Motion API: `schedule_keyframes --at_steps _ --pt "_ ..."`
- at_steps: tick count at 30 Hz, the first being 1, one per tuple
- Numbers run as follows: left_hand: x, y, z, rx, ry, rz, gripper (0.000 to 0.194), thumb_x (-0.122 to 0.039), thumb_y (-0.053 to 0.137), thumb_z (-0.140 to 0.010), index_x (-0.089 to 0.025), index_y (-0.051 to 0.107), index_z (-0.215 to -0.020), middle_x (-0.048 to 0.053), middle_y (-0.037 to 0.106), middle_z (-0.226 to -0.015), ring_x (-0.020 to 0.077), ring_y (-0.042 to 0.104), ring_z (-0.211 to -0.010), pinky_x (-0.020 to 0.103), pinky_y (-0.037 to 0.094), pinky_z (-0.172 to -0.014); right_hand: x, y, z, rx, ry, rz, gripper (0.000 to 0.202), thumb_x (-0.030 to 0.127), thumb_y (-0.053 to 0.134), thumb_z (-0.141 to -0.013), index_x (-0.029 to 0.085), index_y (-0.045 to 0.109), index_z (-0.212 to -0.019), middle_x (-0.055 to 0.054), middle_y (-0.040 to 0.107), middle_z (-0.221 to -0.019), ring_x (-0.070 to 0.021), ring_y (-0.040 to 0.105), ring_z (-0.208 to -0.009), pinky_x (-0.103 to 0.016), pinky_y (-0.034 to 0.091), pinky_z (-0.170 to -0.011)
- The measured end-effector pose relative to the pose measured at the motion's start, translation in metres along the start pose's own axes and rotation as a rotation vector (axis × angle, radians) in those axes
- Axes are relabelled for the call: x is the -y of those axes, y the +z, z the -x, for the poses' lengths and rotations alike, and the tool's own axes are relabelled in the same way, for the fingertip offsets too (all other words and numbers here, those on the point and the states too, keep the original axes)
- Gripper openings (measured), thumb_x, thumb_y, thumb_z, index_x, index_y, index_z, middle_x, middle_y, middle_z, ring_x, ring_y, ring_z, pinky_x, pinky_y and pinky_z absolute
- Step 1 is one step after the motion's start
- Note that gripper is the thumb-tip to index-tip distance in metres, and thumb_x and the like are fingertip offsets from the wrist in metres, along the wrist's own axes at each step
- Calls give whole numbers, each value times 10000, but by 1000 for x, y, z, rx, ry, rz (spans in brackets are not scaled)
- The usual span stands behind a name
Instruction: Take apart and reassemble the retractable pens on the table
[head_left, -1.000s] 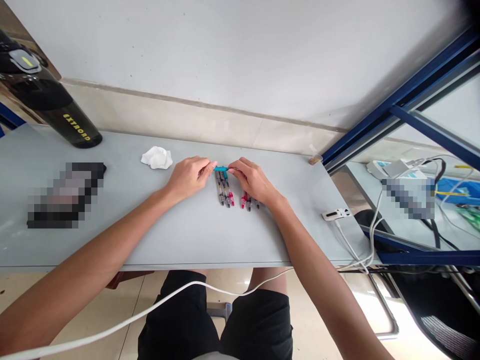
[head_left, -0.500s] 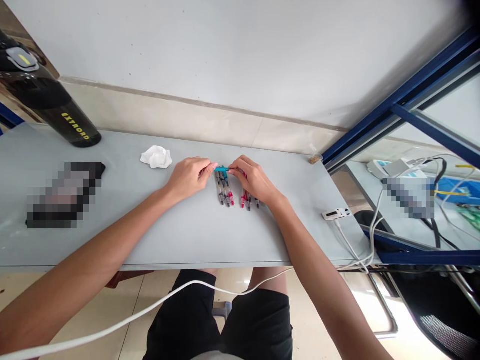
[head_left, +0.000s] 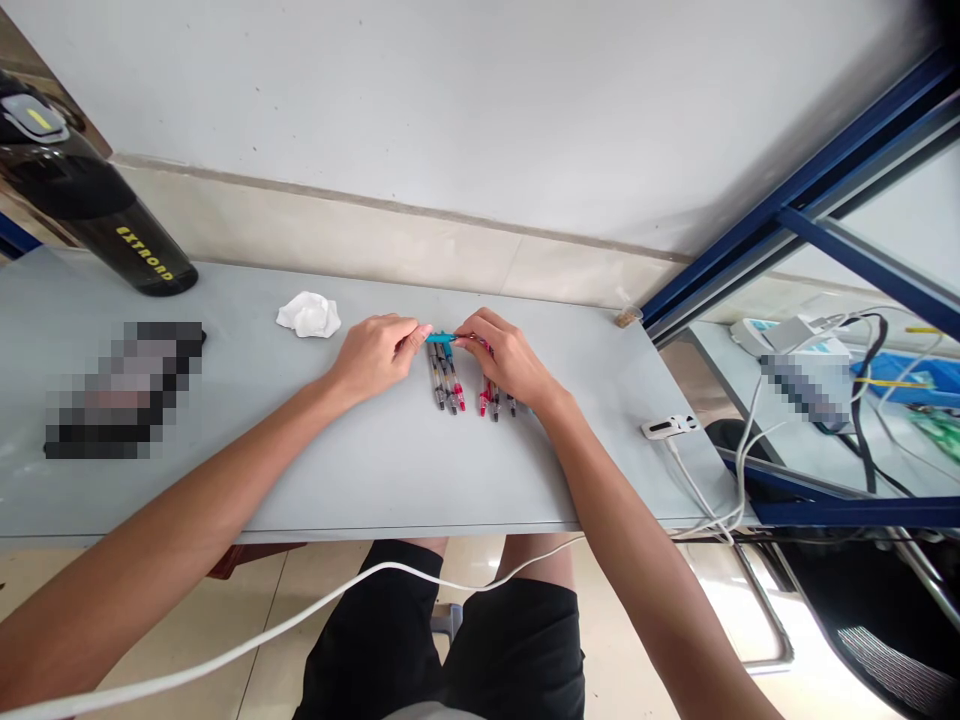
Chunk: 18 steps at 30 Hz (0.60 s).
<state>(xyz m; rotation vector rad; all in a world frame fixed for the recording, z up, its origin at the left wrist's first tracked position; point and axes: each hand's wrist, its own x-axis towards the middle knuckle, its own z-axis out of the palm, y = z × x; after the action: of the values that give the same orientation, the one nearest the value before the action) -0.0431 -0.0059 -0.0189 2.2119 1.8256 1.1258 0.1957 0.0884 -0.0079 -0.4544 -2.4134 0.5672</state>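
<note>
Between my two hands a blue pen (head_left: pixel 441 338) is held level, just above the table. My left hand (head_left: pixel 380 352) pinches its left end. At the other end the fingertips of my right hand (head_left: pixel 504 350) close on it, hiding that tip. Below the blue pen lies a group of clear-barrelled pens (head_left: pixel 448 383) with dark and red ends, side by side. A second group of pens (head_left: pixel 495 402) with red and dark ends lies partly beneath my right hand, so their upper parts are hidden.
On the grey table (head_left: pixel 420 470), a crumpled white tissue (head_left: pixel 309 315), a blurred dark device (head_left: pixel 127 390) and a black bottle (head_left: pixel 135 230) are to the left. A small clear cup (head_left: pixel 628 317) and a white plug-like device (head_left: pixel 669 427) with cable (head_left: pixel 686 475) are right. A white cable (head_left: pixel 300 620) crosses my lap.
Both hands stay in nearly the same place, still gripping the blue pen at its ends. The whole view has shifted slightly. The pens on the table lie as before.
</note>
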Motion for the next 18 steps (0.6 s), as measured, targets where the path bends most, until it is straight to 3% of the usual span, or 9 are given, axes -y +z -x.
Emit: schedule_keyframes --at_steps 9,18 --pt "-5 -1 0 15 -104 103 511 -490 466 -1111 -214 460 -680 13 528 -653 161 431 -614 360 286 -657 0 -2 0 -17 -33 10 216 321 489 -1173 248 689 -1138 -73 660 -1100 -207 612 -882 -374 517 -840" --pt "-13 -3 1 75 -296 458 585 -573 502 -1100 -206 434 -650 -17 391 -592 125 323 -555 333 241 -565 2 -1 -2 -60 -81 2 268 382 475 -1179 252 708 -1147 -89 690 -1103 -216 633 -888 -392 538 -823"
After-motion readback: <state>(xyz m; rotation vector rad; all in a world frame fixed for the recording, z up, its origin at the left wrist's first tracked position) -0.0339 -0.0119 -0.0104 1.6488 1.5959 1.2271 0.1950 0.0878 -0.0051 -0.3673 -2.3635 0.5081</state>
